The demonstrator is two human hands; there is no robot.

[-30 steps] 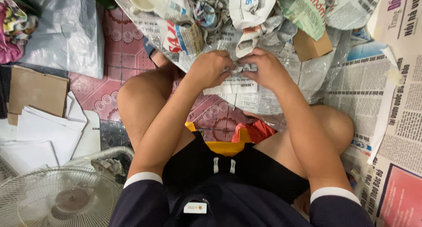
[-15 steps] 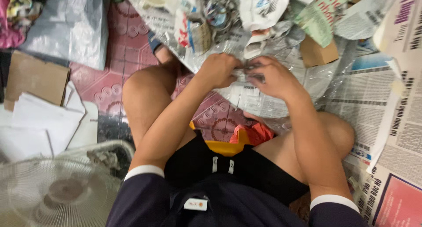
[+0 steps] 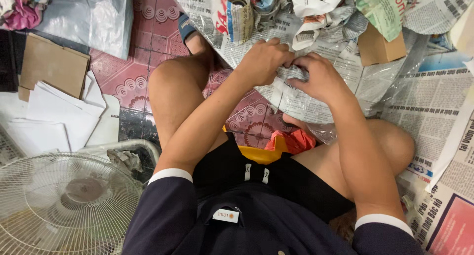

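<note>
Red patterned floor tiles [image 3: 148,35] show beside the seated person's knees, with newsprint spread everywhere ahead. Both hands meet over a sheet of newspaper [image 3: 296,94] draped across the lap: the left hand [image 3: 264,60] and right hand [image 3: 318,77] each pinch its crumpled top edge, knuckles nearly touching, seemingly to keep it taut. Beyond the hands lie crumpled paper wads [image 3: 316,3] and a small cardboard box [image 3: 380,47]; a floor fan [image 3: 64,205] stands behind the left elbow.

The newspaper sheet [image 3: 296,94] between the hands is thin, matt paper, crinkled. The small box [image 3: 377,48] is dull brown cardboard, like the flat cardboard piece [image 3: 52,67] at the floor's left edge. The floor [image 3: 148,52] is smooth, shiny red tile. The fan guard [image 3: 64,205] is white wire. The clear bag [image 3: 89,13] is glossy plastic.
</note>
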